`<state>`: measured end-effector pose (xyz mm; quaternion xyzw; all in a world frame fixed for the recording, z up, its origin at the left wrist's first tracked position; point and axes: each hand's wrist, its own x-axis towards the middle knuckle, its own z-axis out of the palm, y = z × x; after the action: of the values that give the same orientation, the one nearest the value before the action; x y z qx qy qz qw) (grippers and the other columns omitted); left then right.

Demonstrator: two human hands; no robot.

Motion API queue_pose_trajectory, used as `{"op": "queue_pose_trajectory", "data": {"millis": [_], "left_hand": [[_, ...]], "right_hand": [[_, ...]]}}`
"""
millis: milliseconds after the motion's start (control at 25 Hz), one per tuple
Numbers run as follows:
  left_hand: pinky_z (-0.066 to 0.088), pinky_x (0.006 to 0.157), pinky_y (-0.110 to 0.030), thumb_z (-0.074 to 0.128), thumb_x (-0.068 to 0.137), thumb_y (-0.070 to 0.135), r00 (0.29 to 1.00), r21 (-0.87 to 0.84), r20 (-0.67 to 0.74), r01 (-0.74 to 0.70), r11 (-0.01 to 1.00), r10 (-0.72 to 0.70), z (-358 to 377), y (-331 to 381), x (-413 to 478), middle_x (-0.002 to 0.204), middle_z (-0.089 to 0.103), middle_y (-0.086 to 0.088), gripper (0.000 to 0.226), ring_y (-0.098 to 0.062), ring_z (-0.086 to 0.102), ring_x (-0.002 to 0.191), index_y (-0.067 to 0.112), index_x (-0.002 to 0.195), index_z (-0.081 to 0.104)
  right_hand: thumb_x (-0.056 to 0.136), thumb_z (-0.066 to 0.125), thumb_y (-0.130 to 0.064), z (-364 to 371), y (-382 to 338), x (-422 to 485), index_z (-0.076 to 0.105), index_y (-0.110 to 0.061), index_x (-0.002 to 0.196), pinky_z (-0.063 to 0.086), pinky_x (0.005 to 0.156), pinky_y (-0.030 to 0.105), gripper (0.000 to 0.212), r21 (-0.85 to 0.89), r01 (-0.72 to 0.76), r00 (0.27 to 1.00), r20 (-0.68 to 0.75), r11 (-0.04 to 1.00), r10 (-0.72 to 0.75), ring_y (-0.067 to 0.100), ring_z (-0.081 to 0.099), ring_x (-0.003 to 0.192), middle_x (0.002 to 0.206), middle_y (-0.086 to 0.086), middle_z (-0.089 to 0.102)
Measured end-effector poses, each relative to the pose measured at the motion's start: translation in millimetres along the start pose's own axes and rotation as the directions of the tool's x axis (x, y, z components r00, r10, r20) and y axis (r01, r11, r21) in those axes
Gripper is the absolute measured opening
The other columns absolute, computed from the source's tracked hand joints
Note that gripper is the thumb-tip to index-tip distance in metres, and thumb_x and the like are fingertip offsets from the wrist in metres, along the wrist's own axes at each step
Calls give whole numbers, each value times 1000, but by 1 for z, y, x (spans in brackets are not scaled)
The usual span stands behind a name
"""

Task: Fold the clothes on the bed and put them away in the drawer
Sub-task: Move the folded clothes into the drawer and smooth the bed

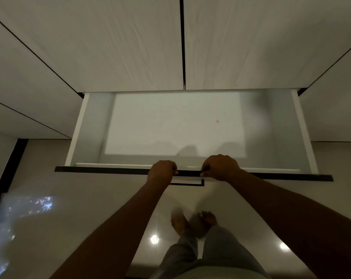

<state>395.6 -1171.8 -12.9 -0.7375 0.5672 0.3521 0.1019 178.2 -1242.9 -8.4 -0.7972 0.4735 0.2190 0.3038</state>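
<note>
The drawer (pixel 78 129) stands pulled out of the wardrobe (pixel 130 47), above the glossy floor (pixel 74 184). The left grip (pixel 162 171) and right grip (pixel 221 168) both clasp its dark front edge, close together near the middle, fingers curled over.

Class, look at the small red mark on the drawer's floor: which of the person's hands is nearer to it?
Right. The right hand grips the drawer front almost directly in line with the red mark; the left hand grips it further left.
</note>
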Motion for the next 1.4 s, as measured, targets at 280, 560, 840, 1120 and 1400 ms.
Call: {"op": "queue_pose_trajectory", "data": {"millis": [280, 560, 840, 1120, 1400], "left_hand": [[49, 91, -31, 68, 94, 29, 995, 1, 70, 71, 997, -71, 26, 1, -34, 112, 71, -7, 22, -24, 65, 106, 17, 112, 73], [50, 88, -32, 68, 94, 25, 986, -60, 50, 163, 985, -160, 50, 7, -65, 106, 71, -7, 19, -24, 66, 102, 15, 109, 74], [44, 105, -40, 52, 102, 20, 977, -138, -97, 176, 975, -191, 78, 26, -101, 131, 59, -11, 28, -29, 52, 130, 13, 128, 63], [23, 121, -39, 45, 104, 42, 825, -422, -285, 350, 837, -488, 120, 2, -195, 165, 20, -8, 57, -24, 17, 152, 13, 153, 35], [18, 123, -45, 39, 103, 53, 246, -688, -235, 641, 340, -940, 224, -30, -354, 166, 9, -18, 75, -33, 9, 153, 8, 158, 15]], "right_hand": [[87, 68, -54, 20, -2, -17, 75, -30, 104, 54, 83, 33, 30, -129, 213, 970, 145, 968, -194, 18, 65, 97, 105, -10, 70], [86, 68, -57, 40, -1, -30, 73, -30, 103, 54, 80, 34, 33, -154, 328, 931, 223, 932, -291, 19, 64, 91, 100, -6, 70], [95, 60, -54, 35, -8, -44, 67, -22, 110, 50, 83, 33, 36, -311, 398, 910, 257, 863, -327, 24, 63, 101, 110, 2, 69], [101, 48, -42, 42, -90, -79, 56, -17, 126, 45, 74, 33, 37, -455, 497, 853, 98, 739, -513, 27, 61, 108, 124, 6, 62], [99, 46, -57, 131, -234, -169, 34, -21, 153, 42, 107, 44, 66, -517, 840, 358, 304, 163, -883, 31, 41, 138, 157, 13, 36]]}}
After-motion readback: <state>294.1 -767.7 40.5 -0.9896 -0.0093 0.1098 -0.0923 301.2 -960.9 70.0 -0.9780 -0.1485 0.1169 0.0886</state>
